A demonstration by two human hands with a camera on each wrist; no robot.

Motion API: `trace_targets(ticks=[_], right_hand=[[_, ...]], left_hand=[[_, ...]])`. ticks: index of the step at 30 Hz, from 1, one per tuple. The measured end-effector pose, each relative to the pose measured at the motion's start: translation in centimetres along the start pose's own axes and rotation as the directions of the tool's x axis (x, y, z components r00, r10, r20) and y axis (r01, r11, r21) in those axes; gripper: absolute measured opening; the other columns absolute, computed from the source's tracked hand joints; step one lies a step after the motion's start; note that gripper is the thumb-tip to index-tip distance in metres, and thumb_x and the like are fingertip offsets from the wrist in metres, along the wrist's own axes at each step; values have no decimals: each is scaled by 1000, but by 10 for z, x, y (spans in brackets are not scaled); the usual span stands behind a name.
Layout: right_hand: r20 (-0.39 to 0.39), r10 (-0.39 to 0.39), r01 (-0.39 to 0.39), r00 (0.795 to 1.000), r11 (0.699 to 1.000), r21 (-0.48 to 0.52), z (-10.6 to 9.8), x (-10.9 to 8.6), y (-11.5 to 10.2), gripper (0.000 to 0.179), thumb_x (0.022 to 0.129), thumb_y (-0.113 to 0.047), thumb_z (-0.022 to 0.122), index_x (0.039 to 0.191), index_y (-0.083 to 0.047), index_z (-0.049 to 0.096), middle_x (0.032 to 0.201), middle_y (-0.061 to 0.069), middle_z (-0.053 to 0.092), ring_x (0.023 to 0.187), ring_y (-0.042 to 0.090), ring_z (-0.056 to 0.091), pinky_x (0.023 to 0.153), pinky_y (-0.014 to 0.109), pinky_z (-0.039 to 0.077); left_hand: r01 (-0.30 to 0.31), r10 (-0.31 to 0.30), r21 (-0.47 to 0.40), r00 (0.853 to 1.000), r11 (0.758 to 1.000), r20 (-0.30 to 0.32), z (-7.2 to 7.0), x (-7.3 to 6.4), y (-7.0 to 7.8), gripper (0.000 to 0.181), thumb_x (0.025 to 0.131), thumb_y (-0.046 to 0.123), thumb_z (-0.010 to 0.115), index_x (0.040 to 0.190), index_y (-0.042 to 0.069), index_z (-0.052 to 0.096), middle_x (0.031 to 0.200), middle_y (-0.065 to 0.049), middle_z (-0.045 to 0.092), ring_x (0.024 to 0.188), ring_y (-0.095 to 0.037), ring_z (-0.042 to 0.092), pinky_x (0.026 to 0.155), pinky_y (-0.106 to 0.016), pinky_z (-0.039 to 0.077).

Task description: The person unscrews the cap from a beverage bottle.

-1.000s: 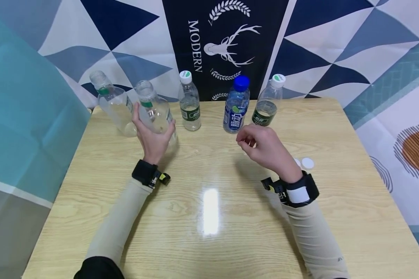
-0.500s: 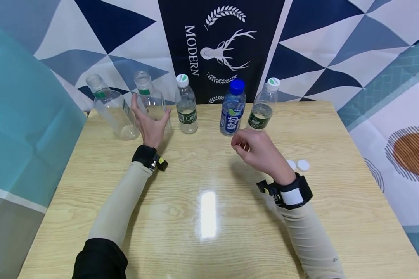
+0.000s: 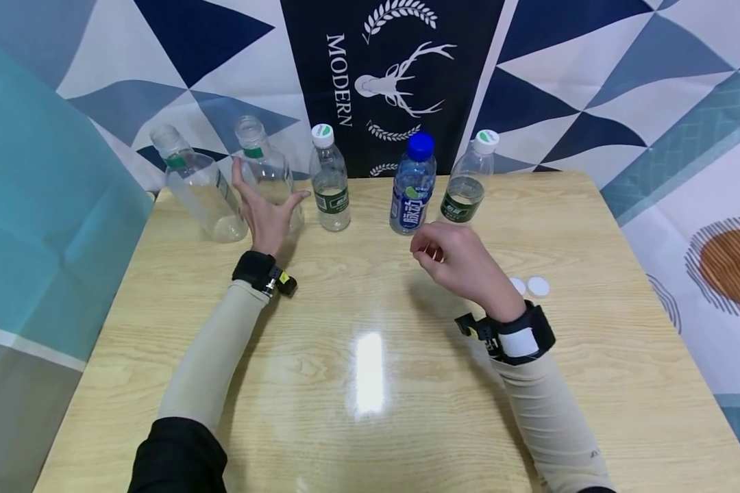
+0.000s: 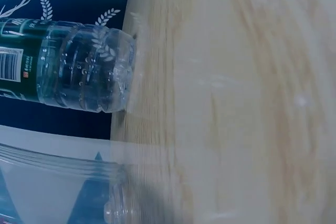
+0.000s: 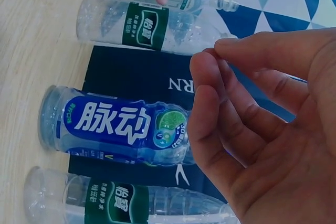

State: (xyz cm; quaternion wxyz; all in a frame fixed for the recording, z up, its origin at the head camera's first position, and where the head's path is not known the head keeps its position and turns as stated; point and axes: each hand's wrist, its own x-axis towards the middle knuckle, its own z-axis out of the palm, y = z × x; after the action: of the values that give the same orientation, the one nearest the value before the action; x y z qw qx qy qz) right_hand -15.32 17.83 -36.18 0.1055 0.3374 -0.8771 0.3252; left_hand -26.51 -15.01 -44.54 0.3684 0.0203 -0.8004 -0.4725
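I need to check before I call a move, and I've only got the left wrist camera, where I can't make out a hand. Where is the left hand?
Observer: In the head view, the left hand is at the near side of the clear bottle second from the left.
Operator: Is that one capped?
Observer: No, the head view shows its threaded neck bare.
Operator: Anything lying loose?
Observer: Yes, two white discs, probably caps, lie on the table near the right wrist strap.
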Motion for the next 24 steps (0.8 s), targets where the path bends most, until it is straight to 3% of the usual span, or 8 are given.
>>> trace_targets(ticks=[5, 10, 13, 16, 19, 22, 24], right_hand=[[7, 21, -21, 1000, 1000, 0, -3, 0, -1, 10, 81, -2, 64, 84, -12, 64, 80, -7, 58, 68, 6, 51, 59, 23, 45], [11, 19, -20, 1000, 1000, 22, -2, -1, -3, 9, 81, -2, 64, 84, -11, 64, 79, -6, 59, 68, 7, 51, 58, 26, 46], [16, 19, -19, 1000, 999, 30, -2, -2, -3, 8, 82, -3, 65, 84, -10, 64, 79, -6, 59, 68, 8, 52, 58, 28, 47], [16, 23, -24, 1000, 999, 24, -2, -2, -3, 8, 82, -3, 64, 84, -10, 64, 79, -6, 59, 68, 8, 52, 58, 28, 47], [15, 31, -31, 999, 999, 13, -4, -2, -3, 9, 82, -3, 64, 85, -11, 64, 80, -6, 58, 68, 7, 51, 58, 26, 46], [11, 34, -34, 999, 999, 2, -7, -2, -3, 10, 82, -3, 64, 84, -13, 64, 79, -7, 58, 68, 7, 51, 58, 24, 45], [12, 36, -36, 999, 999, 1, -6, -2, -3, 11, 82, -3, 64, 84, -13, 63, 79, -8, 58, 68, 6, 51, 58, 23, 45]], left_hand=[[29, -29, 1, 999, 1000, 36, -3, 1, 5, 130, 55, 51, 82, 152, 16, 3, 154, -1, 18, 131, -11, 29, 106, -28, 23], [68, -71, 47, 995, 997, 66, -11, -4, 8, 134, 53, 55, 81, 153, 16, 1, 155, 0, 15, 135, -8, 18, 107, -24, 16], [45, -49, 47, 996, 998, 77, -17, -11, 14, 134, 55, 50, 83, 153, 12, 0, 156, -4, 12, 137, -9, 14, 107, -25, 15], [-14, 9, 69, 997, 998, 74, -26, -22, 24, 129, 59, 48, 82, 152, 7, 2, 156, -7, 9, 137, -9, 12, 107, -25, 16], [-121, 119, 98, 993, 988, 24, -33, -36, 36, 120, 64, 47, 81, 150, 1, 11, 155, -11, 12, 138, -13, 13, 108, -29, 17], [-242, 246, 64, 967, 968, -62, -34, -51, 50, 104, 66, 39, 82, 143, -4, 27, 148, -14, 25, 133, -20, 26, 104, -36, 27], [-305, 303, -9, 948, 952, -102, -34, -61, 62, 91, 67, 27, 83, 135, -9, 36, 139, -18, 36, 125, -27, 36, 97, -43, 35]])
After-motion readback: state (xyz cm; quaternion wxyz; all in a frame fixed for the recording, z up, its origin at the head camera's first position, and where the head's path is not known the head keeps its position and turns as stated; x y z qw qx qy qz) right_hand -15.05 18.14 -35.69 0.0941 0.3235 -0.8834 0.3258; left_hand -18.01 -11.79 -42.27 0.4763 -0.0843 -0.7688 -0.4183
